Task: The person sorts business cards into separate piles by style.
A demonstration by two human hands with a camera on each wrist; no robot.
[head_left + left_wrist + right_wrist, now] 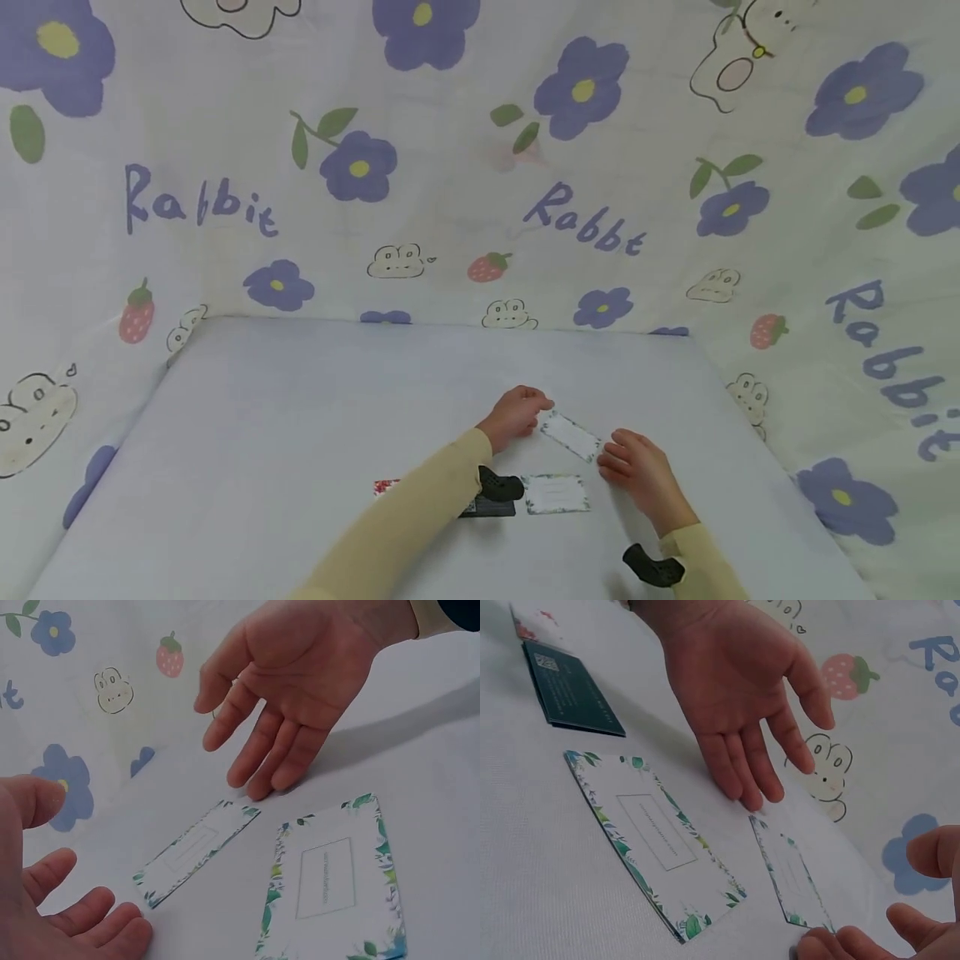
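A white card with a green leafy border lies slanted on the table between my two hands. My left hand is at its upper left end, fingers loosely bent and fingertips right by the corner. At the opposite end is my right hand, its fingertips close to the card's edge. Both wrist views show relaxed, spread fingers and bare palms, with nothing gripped. Nearer to me sits a second leafy-bordered card, seemingly a small stack by its thick edge, with a framed line of print in its middle.
Left of the leafy cards is a dark green card stack with a printed square code. Beyond it, a red-flowered card is partly covered by my left sleeve. A patterned curtain borders the white table at the back and sides.
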